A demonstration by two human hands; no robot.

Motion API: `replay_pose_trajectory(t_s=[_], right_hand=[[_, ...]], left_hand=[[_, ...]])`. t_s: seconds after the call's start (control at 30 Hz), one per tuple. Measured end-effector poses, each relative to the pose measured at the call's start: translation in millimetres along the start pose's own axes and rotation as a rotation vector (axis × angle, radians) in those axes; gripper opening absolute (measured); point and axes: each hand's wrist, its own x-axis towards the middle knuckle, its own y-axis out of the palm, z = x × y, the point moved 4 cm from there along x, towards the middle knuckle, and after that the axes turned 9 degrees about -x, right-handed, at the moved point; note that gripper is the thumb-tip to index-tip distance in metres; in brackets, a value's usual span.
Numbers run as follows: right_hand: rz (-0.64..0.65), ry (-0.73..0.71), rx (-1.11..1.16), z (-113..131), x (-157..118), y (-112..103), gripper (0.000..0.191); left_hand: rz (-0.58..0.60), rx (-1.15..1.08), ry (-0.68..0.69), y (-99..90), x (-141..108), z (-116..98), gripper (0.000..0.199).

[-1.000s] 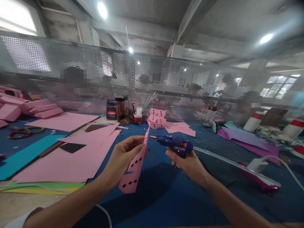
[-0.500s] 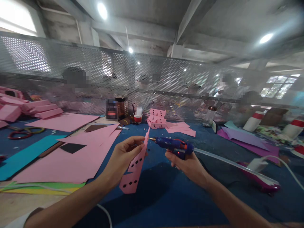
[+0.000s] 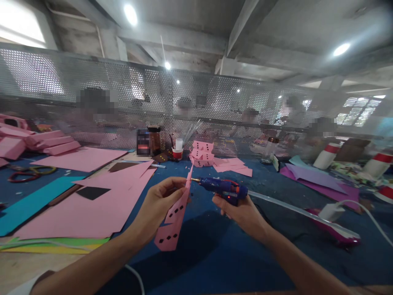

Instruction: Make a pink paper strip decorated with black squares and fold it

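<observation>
Glue gun: since the earliest frame, its nozzle has closed in on the pink card; call that meeting spot our clock's centre.
Pink card: hangs toward 7 o'clock, nearly edge-on, probably to offer the nozzle its narrow side.
Left hand: thumb and fingers pinch the card at 8.
Right hand: fingers curl round the handle at 4, likely steadying it (trigger pressure, we cannot tell).
Blue tabletop: dotted pink pieces at 1, pink sheets at 9.
Room: perforated screen at 12, concrete ceiling above.
</observation>
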Motion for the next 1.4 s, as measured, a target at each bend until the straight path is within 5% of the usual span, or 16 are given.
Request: replay_pose_trajectory(t_s=[1.4], right_hand=[[0.011,0.028,0.028,0,-3,4,0.036]], left_hand=[[-0.001,0.009,0.063,1.0,2,-2,0.018]])
